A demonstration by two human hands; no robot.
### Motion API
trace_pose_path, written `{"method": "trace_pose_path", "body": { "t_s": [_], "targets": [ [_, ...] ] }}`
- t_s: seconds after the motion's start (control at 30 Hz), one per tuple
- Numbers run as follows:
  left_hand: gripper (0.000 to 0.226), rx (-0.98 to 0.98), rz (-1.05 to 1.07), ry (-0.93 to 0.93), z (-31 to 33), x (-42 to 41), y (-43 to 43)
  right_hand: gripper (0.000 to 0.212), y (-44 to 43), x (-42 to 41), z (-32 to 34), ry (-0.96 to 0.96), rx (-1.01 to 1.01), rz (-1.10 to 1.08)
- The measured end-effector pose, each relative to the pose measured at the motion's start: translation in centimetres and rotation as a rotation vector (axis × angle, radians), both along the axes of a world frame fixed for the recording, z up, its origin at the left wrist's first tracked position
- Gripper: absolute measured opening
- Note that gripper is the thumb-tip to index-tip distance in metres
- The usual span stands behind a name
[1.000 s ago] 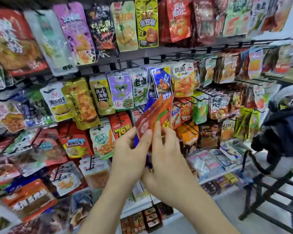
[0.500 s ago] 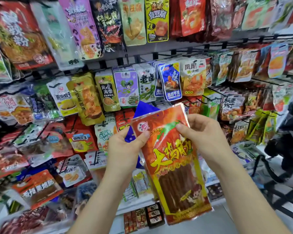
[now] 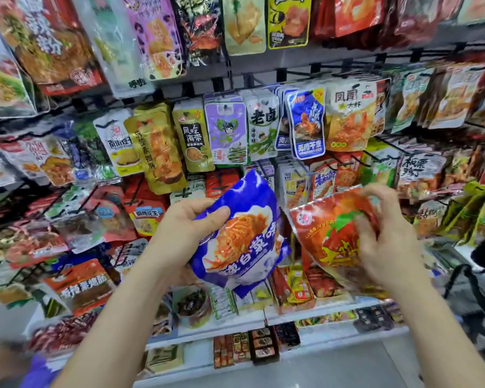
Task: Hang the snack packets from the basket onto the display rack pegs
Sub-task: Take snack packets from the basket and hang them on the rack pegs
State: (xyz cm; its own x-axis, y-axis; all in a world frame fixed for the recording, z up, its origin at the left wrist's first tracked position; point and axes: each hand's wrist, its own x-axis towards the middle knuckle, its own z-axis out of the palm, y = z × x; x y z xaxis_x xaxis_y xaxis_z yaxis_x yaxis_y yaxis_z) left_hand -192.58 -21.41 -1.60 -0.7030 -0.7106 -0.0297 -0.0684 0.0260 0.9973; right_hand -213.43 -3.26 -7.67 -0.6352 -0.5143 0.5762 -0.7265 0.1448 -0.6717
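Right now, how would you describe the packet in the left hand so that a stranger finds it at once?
Before the display rack, two hands are raised mid-view. The left hand grips a blue packet picturing orange noodles on white. The red-orange packet in the right hand is its neighbour; of the two held, only this is blue.

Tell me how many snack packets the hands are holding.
2: a blue packet in the left hand, and a red-orange packet in the right hand. Another could be hidden behind either one.
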Motion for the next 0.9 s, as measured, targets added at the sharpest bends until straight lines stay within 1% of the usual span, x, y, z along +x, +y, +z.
{"method": "trace_pose_path", "body": {
  "t_s": [0.07, 0.13, 0.17, 0.23, 0.3, 0.33, 0.4, 0.47, 0.53, 0.6, 0.67, 0.7, 0.73, 0.8, 0.83, 0.87, 0.9],
  "targets": [
    [0.017, -0.127, -0.112, -0.140, 0.1, 0.4, 0.3, 0.041, -0.4, 0.0, -0.9, 0.120, 0.056, 0.039],
    [0.020, -0.329, -0.257, -0.323, -0.6, 0.5, 0.7, 0.035, -0.6, 0.2, -2.3, 0.104, 0.085, 0.115],
    [0.020, -0.381, -0.322, -0.397, -1.3, 0.4, 1.0, 0.035, -0.7, 0.2, -3.2, 0.076, 0.107, 0.144],
    [0.023, -0.414, -0.419, -0.496, -3.1, 0.3, 1.5, 0.035, -0.8, 0.5, -5.5, -0.001, 0.177, 0.188],
    [0.023, -0.401, -0.466, -0.538, -5.3, 0.4, 1.8, 0.037, -1.2, 1.2, -7.6, -0.100, 0.247, 0.242],
    [0.021, -0.391, -0.468, -0.547, -6.3, 0.5, 1.8, 0.039, -1.5, 1.6, -8.5, -0.156, 0.250, 0.270],
    [0.014, -0.335, -0.404, -0.541, -8.1, 0.7, 1.4, 0.049, -2.2, 2.3, -9.8, -0.276, 0.237, 0.305],
    [0.006, -0.255, -0.281, -0.516, -9.8, 0.7, 0.8, 0.063, -3.2, 3.1, -11.0, -0.393, 0.243, 0.337],
    [0.006, -0.221, -0.183, -0.501, -11.6, 0.5, -0.1, 0.070, -4.6, 3.6, -12.7, -0.453, 0.291, 0.369],
    [0.001, -0.178, -0.103, -0.482, -13.6, 0.3, -1.3, 0.076, -6.2, 4.1, -14.3, -0.535, 0.342, 0.363],
    [0.005, -0.124, -0.030, -0.458, -16.2, 0.0, -3.0, 0.079, -8.3, 4.7, -15.9, -0.606, 0.329, 0.379],
    [0.007, -0.106, 0.012, -0.450, -17.7, -0.1, -4.1, 0.078, -9.3, 5.1, -16.8, -0.643, 0.305, 0.385],
    [0.009, -0.066, 0.053, -0.430, -19.2, -0.2, -5.1, 0.072, -10.3, 5.4, -17.8, -0.683, 0.279, 0.382],
    [0.012, -0.009, 0.119, -0.358, -22.5, -0.4, -7.4, 0.040, -12.7, 5.8, -19.9, -0.712, 0.174, 0.365],
    [0.014, -0.011, 0.137, -0.333, -24.3, -0.6, -8.8, 0.027, -14.0, 5.7, -21.4, -0.713, 0.142, 0.357],
    [0.016, -0.011, 0.157, -0.319, -26.1, -0.9, -10.0, 0.029, -15.3, 5.6, -23.1, -0.703, 0.130, 0.345],
    [0.018, -0.027, 0.168, -0.301, -28.1, -1.3, -11.5, 0.039, -16.7, 5.3, -25.0, -0.661, 0.122, 0.342]
  ]
}}
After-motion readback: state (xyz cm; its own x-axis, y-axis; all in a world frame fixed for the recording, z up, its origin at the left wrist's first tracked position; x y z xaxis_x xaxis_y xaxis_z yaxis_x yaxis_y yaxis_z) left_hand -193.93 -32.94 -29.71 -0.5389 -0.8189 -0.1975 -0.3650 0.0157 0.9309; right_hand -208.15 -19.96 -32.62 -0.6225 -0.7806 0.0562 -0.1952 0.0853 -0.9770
